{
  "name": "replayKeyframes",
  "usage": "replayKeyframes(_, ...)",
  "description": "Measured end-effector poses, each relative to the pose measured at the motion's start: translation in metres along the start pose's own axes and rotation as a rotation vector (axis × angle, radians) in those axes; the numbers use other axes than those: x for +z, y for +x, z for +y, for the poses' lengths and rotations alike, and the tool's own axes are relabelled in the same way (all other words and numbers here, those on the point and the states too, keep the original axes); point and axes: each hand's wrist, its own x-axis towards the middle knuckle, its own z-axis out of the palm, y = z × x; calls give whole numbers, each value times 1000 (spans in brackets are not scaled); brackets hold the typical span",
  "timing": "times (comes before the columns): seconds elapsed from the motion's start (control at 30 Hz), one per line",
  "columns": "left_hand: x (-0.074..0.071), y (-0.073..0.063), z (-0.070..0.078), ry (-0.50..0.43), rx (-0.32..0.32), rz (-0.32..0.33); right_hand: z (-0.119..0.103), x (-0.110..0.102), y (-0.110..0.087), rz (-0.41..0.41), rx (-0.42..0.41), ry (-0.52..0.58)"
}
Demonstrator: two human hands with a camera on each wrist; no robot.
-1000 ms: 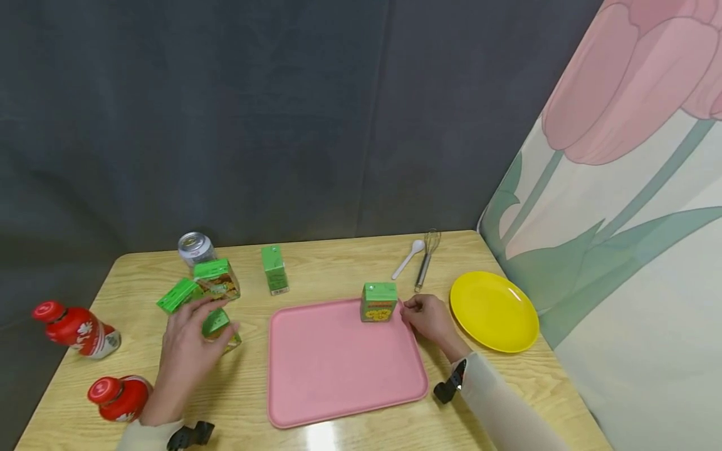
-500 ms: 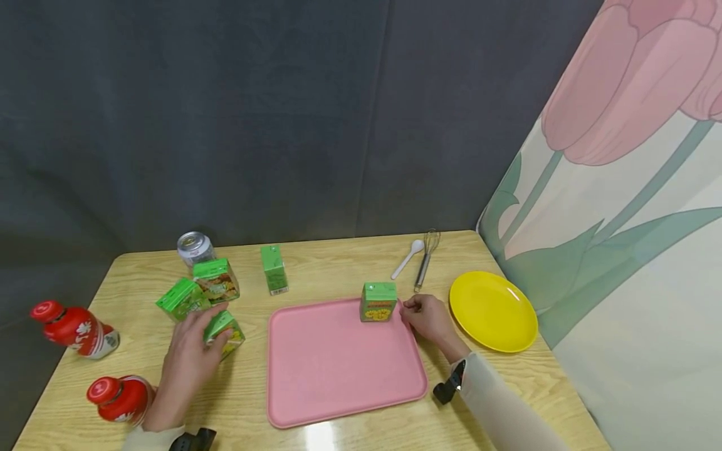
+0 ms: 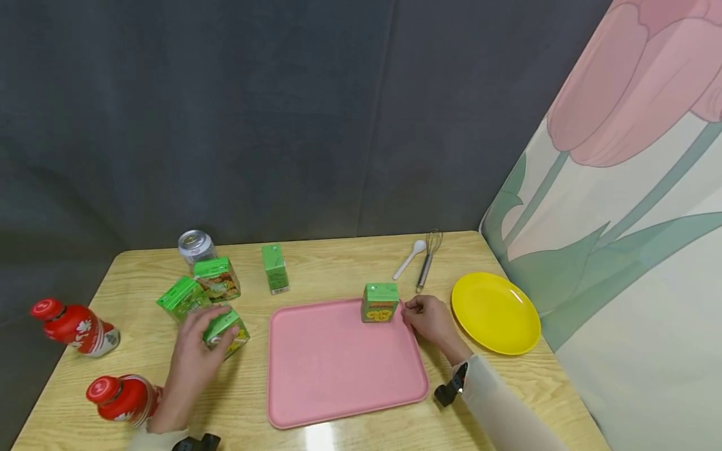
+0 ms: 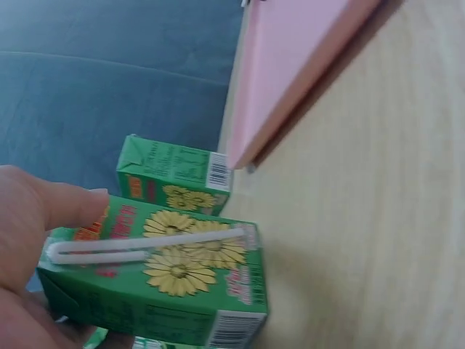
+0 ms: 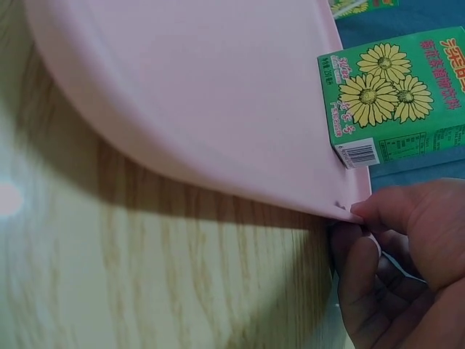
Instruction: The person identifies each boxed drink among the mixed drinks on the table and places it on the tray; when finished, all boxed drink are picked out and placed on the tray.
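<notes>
My left hand [image 3: 194, 352] grips a green juice carton [image 3: 232, 337] between thumb and fingers, at the left of the pink tray [image 3: 344, 369]. In the left wrist view, this tilted carton [image 4: 163, 291] shows yellow flowers and a white straw along its side; it appears raised off the table. My right hand [image 3: 431, 321] pinches the tray's far right corner, with the thumb over the rim in the right wrist view. On the tray beside that corner stands another green carton [image 3: 380, 303], upright, its flower print [image 5: 385, 94] facing the right wrist camera.
Two cartons, one left [image 3: 183, 297] and one behind [image 3: 217, 279], stand near my left hand, with a can [image 3: 196, 245] behind. A carton [image 3: 275, 269] is farther back. Red bottles [image 3: 84, 329] stand left. A spoon [image 3: 408, 259], whisk [image 3: 425, 263] and yellow plate [image 3: 495, 313] lie right.
My left hand has shifted slightly right with the carton, which has moved away from the cartons beside it. My right hand stays at the tray's corner.
</notes>
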Motion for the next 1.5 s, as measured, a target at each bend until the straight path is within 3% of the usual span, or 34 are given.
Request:
replayKeyframes(0.47, 3, -8, -11, -81, -34, -30, 0, 1, 0, -1, 6, 4)
replayKeyframes(0.67, 5, -11, -12, -72, -59, -25, 1, 0, -1, -4, 0, 18)
replayKeyframes(0.97, -1, -7, -13, -1, 19, -55, 0, 0, 0, -1, -13, 19)
replayKeyframes(1.2, -3, -1, -4, -10, 122, -88, -4, -1, -1, -3, -2, 15)
replayKeyframes(1.37, 0, 10, 6, -46, 141, -170, -3, -1, -1, -4, -4, 14)
replayKeyframes(1.5, 10, 22, 17, -90, 141, -246, -1, -1, -1, 2, -10, 16)
